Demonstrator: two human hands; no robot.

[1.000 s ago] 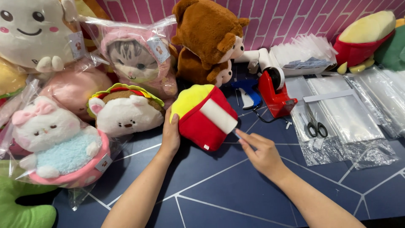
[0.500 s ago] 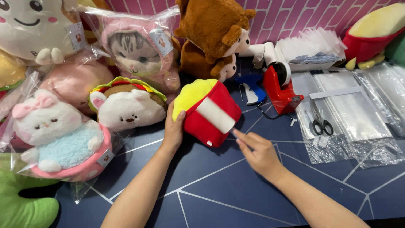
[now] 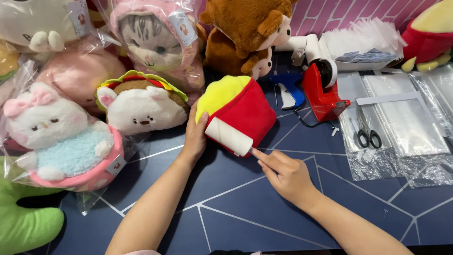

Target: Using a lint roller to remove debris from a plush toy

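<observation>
left hand (image 3: 194, 137): clamped on red plush (image 3: 245, 113) | right hand (image 3: 285, 174): fingers pinching lint roller (image 3: 230, 136) handle

Toy packing station, bagged plush animals (image 3: 146, 42) heaped along a pink brick-pattern wall (image 3: 339, 14), stacks of clear plastic bags (image 3: 406, 118), red tape dispenser (image 3: 323, 89), blue tagging gun (image 3: 290, 87), scissors (image 3: 367, 134), all on a dark blue counter (image 3: 236, 208)

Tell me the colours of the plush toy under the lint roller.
Red body with a yellow top, seen in the head view.
</observation>
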